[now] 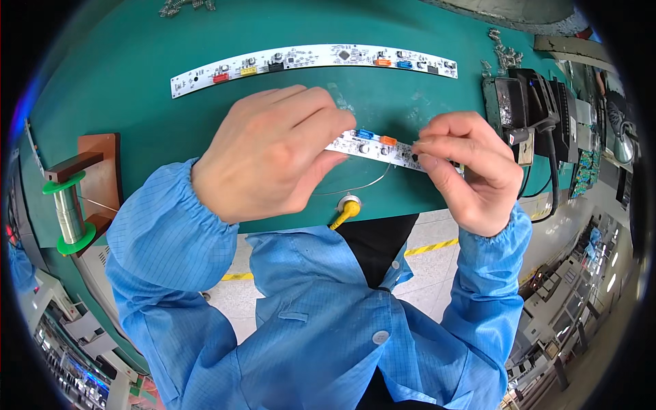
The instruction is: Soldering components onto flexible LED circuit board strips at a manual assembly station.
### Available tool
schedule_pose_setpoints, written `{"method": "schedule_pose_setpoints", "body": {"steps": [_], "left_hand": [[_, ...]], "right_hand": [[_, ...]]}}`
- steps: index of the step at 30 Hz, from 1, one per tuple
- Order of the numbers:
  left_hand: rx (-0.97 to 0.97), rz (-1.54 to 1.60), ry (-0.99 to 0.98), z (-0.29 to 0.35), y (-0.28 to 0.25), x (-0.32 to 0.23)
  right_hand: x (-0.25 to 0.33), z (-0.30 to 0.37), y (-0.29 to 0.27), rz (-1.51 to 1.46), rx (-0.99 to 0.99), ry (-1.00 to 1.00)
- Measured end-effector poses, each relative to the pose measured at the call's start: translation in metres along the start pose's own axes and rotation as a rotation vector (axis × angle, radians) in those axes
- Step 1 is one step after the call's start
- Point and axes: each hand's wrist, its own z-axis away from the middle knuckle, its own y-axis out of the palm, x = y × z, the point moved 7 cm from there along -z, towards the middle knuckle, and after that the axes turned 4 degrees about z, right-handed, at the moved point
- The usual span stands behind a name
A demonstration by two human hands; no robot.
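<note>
My left hand (273, 147) is closed on the left part of a narrow white circuit board (372, 148), which it holds up over the bench, slanting down to the right. A blue connector (365, 134) and an orange connector (388, 141) sit along its upper edge. My right hand (471, 164) is pinched at the right part of that board; a small dark thing shows at its fingertips, too hidden to name. A thin wire (369, 183) curves beneath the board. Farther back, a second, longer white board (307, 57) lies on the bench, with red, yellow, black, orange and blue connectors.
The green bench mat (273, 31) spreads around my hands. On the left stands a solder wire spool (68, 212) on a brown holder. Small metal parts (504, 53) lie at the back right, beside black equipment (529, 102) with cables. A yellow plug (347, 210) sits at the front edge.
</note>
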Motion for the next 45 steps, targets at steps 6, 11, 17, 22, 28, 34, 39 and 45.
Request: {"method": "schedule_pose_setpoints", "body": {"steps": [6, 11, 17, 22, 28, 34, 39, 45], "left_hand": [[-0.1, 0.02, 0.087, 0.0, -0.006, -0.002], [-0.101, 0.032, 0.094, 0.0, -0.008, -0.004], [0.007, 0.703, -0.638, 0.009, -0.002, 0.02], [0.04, 0.796, -0.702, 0.015, 0.007, 0.025], [0.059, 0.879, -0.669, 0.017, 0.015, 0.028], [0.129, 0.989, -0.745, 0.014, 0.01, 0.03], [0.137, 1.024, -0.777, 0.017, 0.011, 0.031], [0.158, 1.009, -0.797, 0.017, 0.01, 0.03]], "right_hand": [[-0.015, -0.001, -0.001, -0.121, -0.01, 0.088], [-0.016, -0.001, -0.008, -0.075, -0.002, 0.048], [0.012, 0.011, -0.019, 0.086, -0.199, -0.067], [0.013, 0.018, -0.001, 0.088, -0.114, -0.053], [-0.002, 0.016, 0.001, -0.034, -0.184, 0.041], [-0.004, 0.007, 0.002, -0.017, -0.031, 0.036], [-0.004, 0.002, 0.004, 0.038, 0.009, -0.04], [-0.008, 0.002, 0.007, -0.016, -0.012, 0.038]]}}
